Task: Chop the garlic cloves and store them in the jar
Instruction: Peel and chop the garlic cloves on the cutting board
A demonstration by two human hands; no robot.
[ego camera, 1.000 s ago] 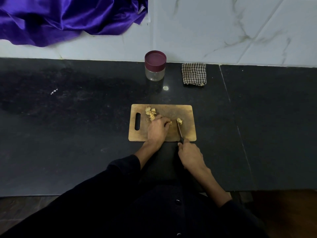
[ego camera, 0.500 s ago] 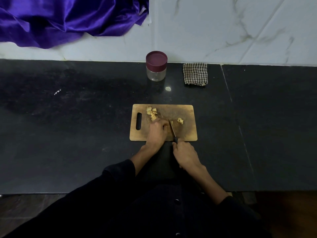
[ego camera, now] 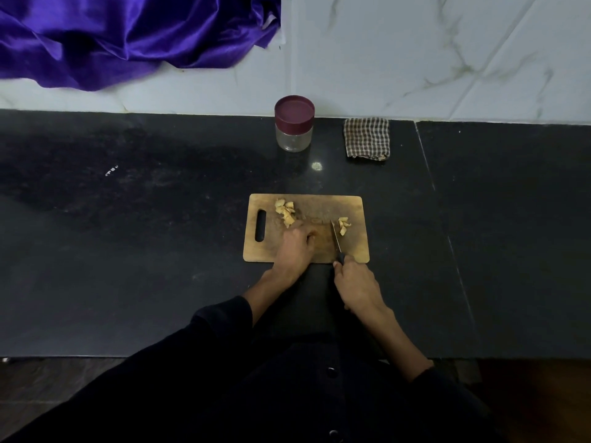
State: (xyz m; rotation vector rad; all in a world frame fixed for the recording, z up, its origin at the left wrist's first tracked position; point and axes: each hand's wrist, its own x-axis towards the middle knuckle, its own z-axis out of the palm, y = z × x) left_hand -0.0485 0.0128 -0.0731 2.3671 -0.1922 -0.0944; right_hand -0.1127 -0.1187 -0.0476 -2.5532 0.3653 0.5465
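Note:
A wooden cutting board (ego camera: 267, 251) lies on the black counter. Near its top left is a pile of garlic pieces (ego camera: 285, 212), and a smaller pile of cut garlic (ego camera: 343, 225) sits right of centre. My left hand (ego camera: 295, 249) rests on the board with its fingers curled down over a garlic clove that is mostly hidden. My right hand (ego camera: 355, 282) grips the dark handle of a knife (ego camera: 335, 239), whose blade lies just left of the smaller pile. The clear jar (ego camera: 294, 135) with a maroon lid stands closed by the wall.
A folded checked cloth (ego camera: 367, 138) lies to the right of the jar. Purple satin fabric (ego camera: 128, 36) hangs over the wall at the back left. The counter's front edge runs close to my body.
The knife has moved right, away from my left fingers, up to the smaller pile of cut garlic. My left hand has stayed on the board.

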